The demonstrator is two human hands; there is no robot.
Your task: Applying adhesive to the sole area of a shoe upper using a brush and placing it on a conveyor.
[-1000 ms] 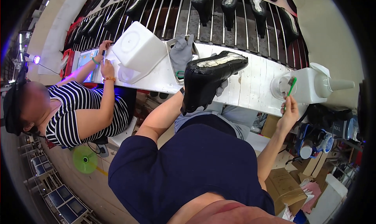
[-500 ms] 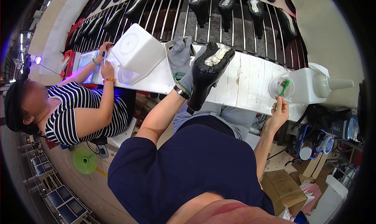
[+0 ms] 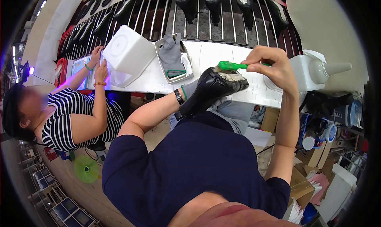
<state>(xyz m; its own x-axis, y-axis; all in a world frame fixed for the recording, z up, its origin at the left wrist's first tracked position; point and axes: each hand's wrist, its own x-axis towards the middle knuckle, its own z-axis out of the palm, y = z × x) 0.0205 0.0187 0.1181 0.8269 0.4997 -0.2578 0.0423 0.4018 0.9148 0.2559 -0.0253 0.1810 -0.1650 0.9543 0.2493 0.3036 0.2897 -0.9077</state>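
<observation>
My left hand (image 3: pixel 191 88), in a grey glove, grips a black shoe upper (image 3: pixel 203 93) tilted with its underside up. A whitish patch runs along that underside, and much of the glove is hidden behind the shoe. Bare and pinched closed, my right hand (image 3: pixel 274 65) holds a green toothbrush-like brush (image 3: pixel 233 65) by its handle. The brush head is at the heel-side end of the whitish patch, bristles down. Behind my right wrist, a clear plastic cup (image 3: pixel 271 84) is mostly hidden. A white jug with a spout (image 3: pixel 307 74) stands to its right on the white bench.
A tray (image 3: pixel 189 73) with a grey glove (image 3: pixel 172 54) sits left of the shoe, beside a white plastic container (image 3: pixel 133 48). Beyond the bench, several black shoe uppers (image 3: pixel 214 5) lie on a rack of metal rods. A co-worker in a striped top (image 3: pixel 85 118) works at left.
My right hand has brought the brush from the cup over to the shoe's underside. My left hand has turned and lowered the shoe, its underside now pointing more to the right.
</observation>
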